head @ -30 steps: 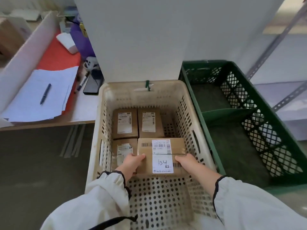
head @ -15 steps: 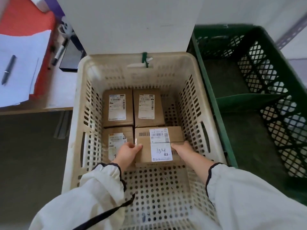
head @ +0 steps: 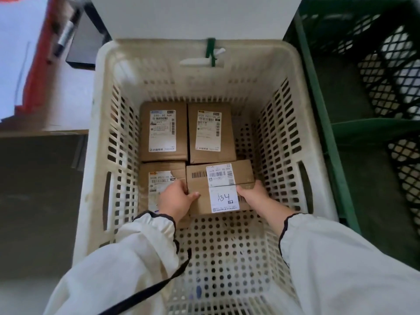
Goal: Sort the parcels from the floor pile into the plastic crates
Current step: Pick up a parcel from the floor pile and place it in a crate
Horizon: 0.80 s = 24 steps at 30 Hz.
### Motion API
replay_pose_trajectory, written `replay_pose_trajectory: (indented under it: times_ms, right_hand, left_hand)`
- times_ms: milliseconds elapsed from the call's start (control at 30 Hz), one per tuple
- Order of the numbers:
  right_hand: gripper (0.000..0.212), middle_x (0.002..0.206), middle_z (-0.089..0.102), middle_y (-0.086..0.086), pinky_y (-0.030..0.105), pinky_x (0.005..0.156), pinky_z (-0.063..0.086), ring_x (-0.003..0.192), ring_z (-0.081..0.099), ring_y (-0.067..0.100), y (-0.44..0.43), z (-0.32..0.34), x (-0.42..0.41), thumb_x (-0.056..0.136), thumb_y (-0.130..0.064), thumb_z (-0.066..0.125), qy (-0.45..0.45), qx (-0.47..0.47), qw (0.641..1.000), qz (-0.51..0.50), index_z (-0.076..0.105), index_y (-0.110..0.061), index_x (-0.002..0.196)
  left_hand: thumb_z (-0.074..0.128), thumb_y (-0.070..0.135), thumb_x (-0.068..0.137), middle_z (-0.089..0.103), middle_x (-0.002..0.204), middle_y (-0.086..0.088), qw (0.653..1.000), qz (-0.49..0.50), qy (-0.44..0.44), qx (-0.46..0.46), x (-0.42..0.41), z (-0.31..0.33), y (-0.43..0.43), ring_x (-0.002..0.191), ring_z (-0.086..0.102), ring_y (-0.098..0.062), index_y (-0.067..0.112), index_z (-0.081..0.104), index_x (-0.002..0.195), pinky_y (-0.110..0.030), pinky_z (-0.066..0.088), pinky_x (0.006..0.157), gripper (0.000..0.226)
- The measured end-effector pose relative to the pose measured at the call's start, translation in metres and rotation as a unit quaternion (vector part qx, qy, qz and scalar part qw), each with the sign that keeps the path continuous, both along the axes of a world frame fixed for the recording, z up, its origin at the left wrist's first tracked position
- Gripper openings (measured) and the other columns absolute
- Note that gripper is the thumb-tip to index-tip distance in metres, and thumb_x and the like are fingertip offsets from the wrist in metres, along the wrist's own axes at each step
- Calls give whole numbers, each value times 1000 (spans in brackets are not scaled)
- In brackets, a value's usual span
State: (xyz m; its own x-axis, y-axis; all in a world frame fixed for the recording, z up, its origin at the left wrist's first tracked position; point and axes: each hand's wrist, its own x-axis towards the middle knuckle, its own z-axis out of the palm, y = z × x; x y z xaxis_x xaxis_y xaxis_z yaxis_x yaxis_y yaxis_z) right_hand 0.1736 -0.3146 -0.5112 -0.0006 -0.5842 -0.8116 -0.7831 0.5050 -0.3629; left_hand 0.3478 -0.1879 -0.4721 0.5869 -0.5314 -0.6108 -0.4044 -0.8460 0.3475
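Closest in, the holed floor of the white crate [head: 227, 246] is lying bare, leaving room at the front. Just past it, the left hand [head: 176, 197] is curling round the left edge of the A34 parcel [head: 220, 187], and the right hand [head: 254, 195] is gripping its right edge. The parcel is sitting low inside the crate, right beside the front-left parcel [head: 159, 178], with the back-left parcel [head: 162, 131] and back-right parcel [head: 210, 133] behind. A gap is showing by the right wall. The green crate [head: 322, 123] is standing alongside.
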Motion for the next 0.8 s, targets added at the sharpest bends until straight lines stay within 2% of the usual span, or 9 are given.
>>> replay_pose_trajectory:
  times_ms: [200,433,633,700,800]
  right_hand:
    - [80,144,44,8,44,104,42,128,46,29,3,-14,5,78,-42,69,29,-9,1000,6,32,-15,144]
    - [78,152,31,9,46,110,35,138,34,30,6,-26,11,87,-32,63,58,-15,998,0,20,-13,150]
    - [77,152,31,10,44,110,35,138,34,30,4,-20,12,88,-33,62,73,-16,997,24,21,-11,149]
    - [79,148,38,11,43,105,41,133,41,31,2,-7,11,85,-38,66,82,-11,996,35,26,-10,147]
    - [79,143,43,12,34,91,46,125,49,31,-6,24,15,84,-41,66,79,-24,995,62,27,-11,145]
  left_hand:
    - [68,49,80,61,84,3,995,-33,-90,13,-2,-14,-2,78,58,-20,20,49,86,-30,36,59,35]
    - [67,49,81,62,88,-1,990,-51,-128,35,-6,-22,-5,78,60,-24,17,46,91,-30,39,60,39]
    - [66,47,82,63,93,-2,990,-60,-120,42,-4,-20,-5,81,61,-24,17,49,96,-30,40,61,38]
    - [67,48,81,64,97,-2,992,-62,-95,51,-3,-14,-7,85,62,-24,17,50,100,-31,42,63,39]
    - [65,54,80,64,97,-2,996,-50,-23,74,2,5,-17,85,63,-23,16,54,104,-32,52,69,46]
